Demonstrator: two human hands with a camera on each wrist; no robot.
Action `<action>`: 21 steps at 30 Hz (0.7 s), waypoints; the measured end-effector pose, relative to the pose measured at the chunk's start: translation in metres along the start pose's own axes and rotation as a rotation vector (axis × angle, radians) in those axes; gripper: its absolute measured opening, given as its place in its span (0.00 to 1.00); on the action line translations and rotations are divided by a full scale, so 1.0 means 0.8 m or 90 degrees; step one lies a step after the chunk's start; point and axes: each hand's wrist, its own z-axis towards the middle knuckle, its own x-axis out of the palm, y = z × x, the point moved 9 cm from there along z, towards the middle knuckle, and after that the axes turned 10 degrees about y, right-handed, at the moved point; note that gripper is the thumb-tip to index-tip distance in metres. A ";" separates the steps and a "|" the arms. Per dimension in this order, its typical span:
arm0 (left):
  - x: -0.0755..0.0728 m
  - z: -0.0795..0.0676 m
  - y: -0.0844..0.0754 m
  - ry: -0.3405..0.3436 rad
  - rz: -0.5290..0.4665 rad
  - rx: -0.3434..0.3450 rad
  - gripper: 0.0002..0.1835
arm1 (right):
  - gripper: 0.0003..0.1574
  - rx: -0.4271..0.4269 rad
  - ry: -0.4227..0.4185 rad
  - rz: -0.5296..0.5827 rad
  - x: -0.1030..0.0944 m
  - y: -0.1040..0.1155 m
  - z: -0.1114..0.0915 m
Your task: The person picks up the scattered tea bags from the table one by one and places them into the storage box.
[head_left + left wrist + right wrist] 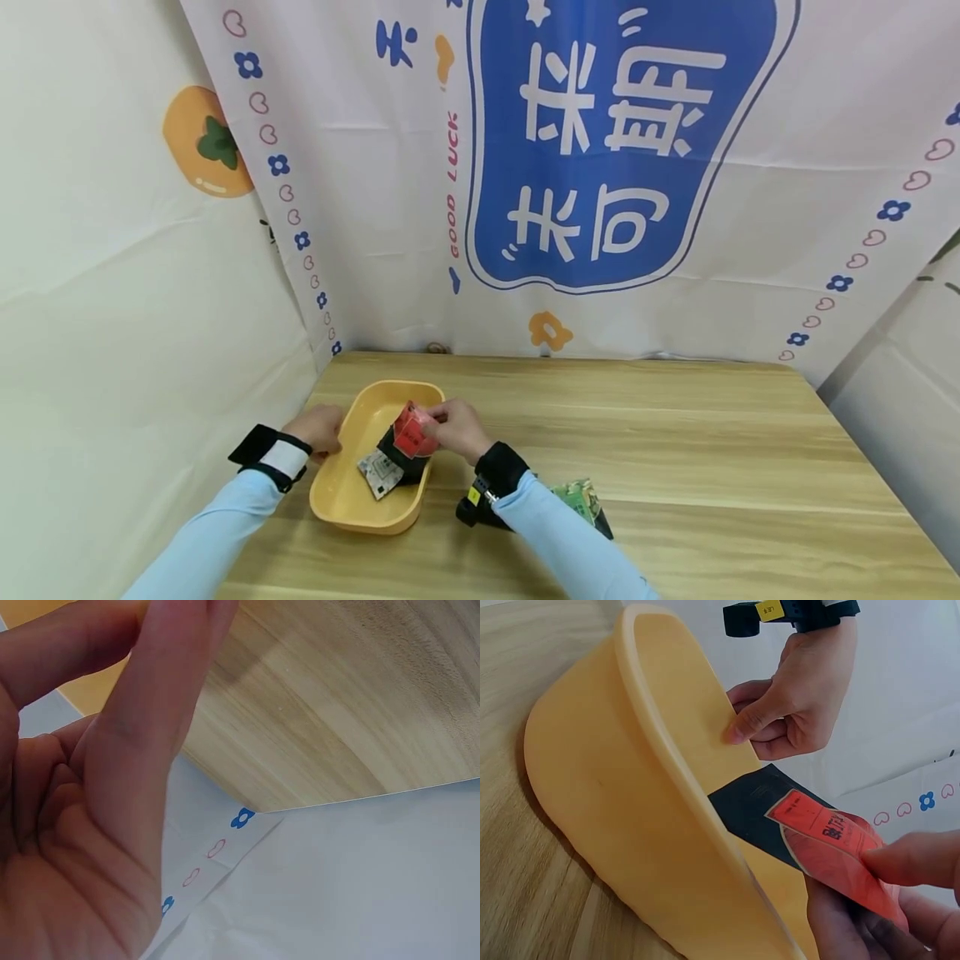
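A white fabric backdrop with pink hearts, blue flowers and a big blue lettered panel (397, 192) hangs behind a rectangular wooden table with pale, streaky grain (675, 433); two arms in light blue sleeves (566, 537) reach in over it, each with a dark strap at the wrist; towards the table's left side stands a yellow, round-cornered, smooth-walled basin (341, 492); the left hand (318, 429) grips the basin's far-left wall, its thumb on the inner face and its other fingers bent on the outer side; the right hand (456, 429) is at the opposite wall, thumb and fingers pinching the red end of a flat red-and-black packet (411, 435); that packet slants over the basin's interior, its black end pointing inward; a green-patterned packet with a dark edge (579, 500) lies on the table, right of the basin, partly hidden by the right forearm; a small grey-white printed packet (381, 474) lies inside the basin, next to a dark patch whose owner I cannot tell
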 end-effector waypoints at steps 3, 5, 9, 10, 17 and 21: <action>-0.001 0.001 0.000 -0.010 0.008 0.005 0.08 | 0.14 -0.003 0.001 -0.009 0.002 0.004 0.002; -0.002 0.000 -0.001 -0.016 0.012 0.012 0.09 | 0.14 -0.004 0.000 -0.017 0.004 0.005 0.004; 0.002 0.002 0.000 -0.002 0.008 -0.009 0.08 | 0.13 -0.004 -0.003 -0.030 0.005 0.002 0.006; 0.003 0.002 0.000 0.003 0.007 -0.014 0.08 | 0.13 -0.007 -0.004 -0.041 0.005 0.002 0.006; 0.005 0.001 -0.002 0.005 0.002 -0.002 0.09 | 0.17 -0.054 -0.020 -0.130 -0.001 0.011 -0.003; 0.001 -0.001 -0.002 0.002 0.000 0.003 0.09 | 0.20 -0.056 -0.019 -0.123 -0.015 0.014 -0.013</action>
